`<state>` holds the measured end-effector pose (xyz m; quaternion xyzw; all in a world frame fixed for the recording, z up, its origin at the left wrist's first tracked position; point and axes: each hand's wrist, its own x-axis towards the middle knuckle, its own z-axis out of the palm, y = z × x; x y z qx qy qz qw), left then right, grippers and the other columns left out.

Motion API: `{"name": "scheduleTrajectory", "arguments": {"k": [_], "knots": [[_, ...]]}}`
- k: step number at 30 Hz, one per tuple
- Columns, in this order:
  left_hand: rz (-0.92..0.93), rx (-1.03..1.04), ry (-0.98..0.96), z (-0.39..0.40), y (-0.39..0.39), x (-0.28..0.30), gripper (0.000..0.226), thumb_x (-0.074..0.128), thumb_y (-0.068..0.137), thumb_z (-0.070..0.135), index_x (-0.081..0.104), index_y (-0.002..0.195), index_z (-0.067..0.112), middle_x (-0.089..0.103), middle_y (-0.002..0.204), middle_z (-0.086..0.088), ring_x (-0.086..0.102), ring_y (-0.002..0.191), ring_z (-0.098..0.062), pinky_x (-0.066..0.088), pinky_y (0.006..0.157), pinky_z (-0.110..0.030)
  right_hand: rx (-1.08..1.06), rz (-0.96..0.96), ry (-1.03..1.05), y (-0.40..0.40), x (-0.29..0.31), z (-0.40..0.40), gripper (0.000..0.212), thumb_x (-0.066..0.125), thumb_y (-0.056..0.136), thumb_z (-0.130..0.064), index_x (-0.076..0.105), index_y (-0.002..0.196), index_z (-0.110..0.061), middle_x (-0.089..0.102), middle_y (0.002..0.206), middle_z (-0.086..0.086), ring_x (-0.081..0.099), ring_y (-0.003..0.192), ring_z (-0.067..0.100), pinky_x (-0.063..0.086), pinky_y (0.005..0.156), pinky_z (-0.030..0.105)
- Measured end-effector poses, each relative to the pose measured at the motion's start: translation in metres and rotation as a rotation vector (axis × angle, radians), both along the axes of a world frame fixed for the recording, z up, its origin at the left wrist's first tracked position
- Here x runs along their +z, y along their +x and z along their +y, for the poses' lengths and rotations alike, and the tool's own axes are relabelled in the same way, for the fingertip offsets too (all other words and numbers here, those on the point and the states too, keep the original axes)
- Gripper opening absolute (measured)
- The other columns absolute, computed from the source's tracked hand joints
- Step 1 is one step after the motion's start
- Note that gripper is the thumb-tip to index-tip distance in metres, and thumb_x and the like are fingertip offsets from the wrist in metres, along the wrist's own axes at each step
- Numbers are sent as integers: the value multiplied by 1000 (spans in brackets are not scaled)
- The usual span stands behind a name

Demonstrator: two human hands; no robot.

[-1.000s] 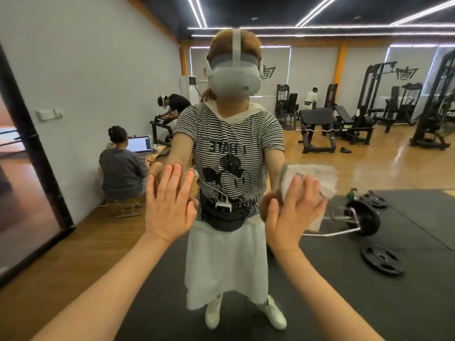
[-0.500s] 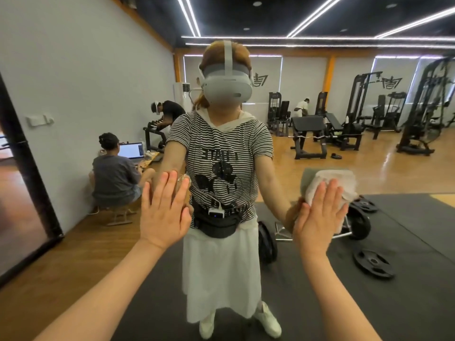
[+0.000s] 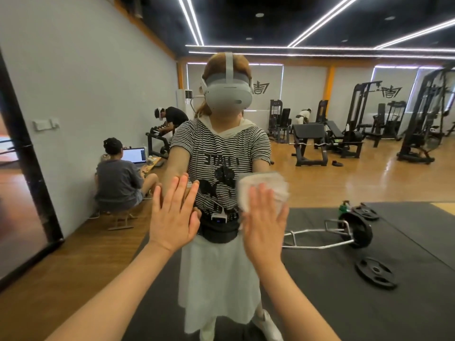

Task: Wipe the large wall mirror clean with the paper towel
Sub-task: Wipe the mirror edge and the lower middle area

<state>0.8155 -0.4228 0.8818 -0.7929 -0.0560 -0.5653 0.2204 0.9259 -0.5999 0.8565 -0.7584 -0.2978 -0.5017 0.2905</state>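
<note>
I had my right hand (image 3: 264,225) flat against the wall mirror (image 3: 320,168), fingers (image 3: 256,200) straight and only a little spread, pressing the paper towel (image 3: 264,190) onto the glass. The towel sat under my palm and fingers and stuck out past the fingertips at the top and on the right, a bit crumpled and blurry, so I couldn't tell how it was folded. It was right over my reflection's torso (image 3: 221,168), around chest height, just right of the middle.

My left hand (image 3: 173,215) was flat on the glass too, just left of the other one, fingers straight and close together, nothing in it. The two hands were near each other but not touching.

The rest was what the mirror showed: the striped shirt and grey headset (image 3: 229,94), a black floor mat (image 3: 369,279) with weight plates (image 3: 375,271) and a barbell frame (image 3: 320,239) on the right, gym machines (image 3: 364,124) far right, and someone sitting at a laptop (image 3: 135,155) by the wall on the left. A dark frame (image 3: 32,183) ran down the mirror's left side.
</note>
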Motion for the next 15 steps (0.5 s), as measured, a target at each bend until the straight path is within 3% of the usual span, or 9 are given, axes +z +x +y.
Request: {"name": "scheduleTrajectory", "arguments": {"k": [3,8,10,12,15], "knots": [[-4,5,-1,-1,0,-1,78,36,87,32,1,156,19,-10,163,-1,-4,150,-19,5,117,-49,-64,278,333,22,18,-34,60,25,98,-27,7,152,-8,11,157,10,12,146,30,15,113,62],[-14,16,9,-1,2,-1,79,35,87,32,0,156,17,-11,163,-3,-5,150,-20,5,117,-49,-33,381,442,8,34,-11,64,26,94,-26,8,151,-4,8,159,16,8,145,34,7,113,64],[-17,10,11,-2,2,-2,79,35,87,32,0,156,17,-11,163,-3,-6,150,-20,5,117,-49,-22,370,376,-11,35,10,67,28,90,-23,15,152,-3,15,158,16,12,143,34,9,111,64],[-17,12,19,-1,2,-2,79,35,87,31,0,156,17,-11,163,-3,-5,150,-19,5,117,-49,3,189,164,-34,23,36,68,31,87,-22,17,152,-8,26,155,17,12,143,33,12,111,62],[-19,31,31,2,3,-3,75,33,90,33,0,156,15,-11,163,-4,-5,150,-19,3,118,-48,132,-27,-75,-53,-4,57,76,35,89,-24,-2,155,-18,0,163,4,-6,150,20,0,116,53]]}}
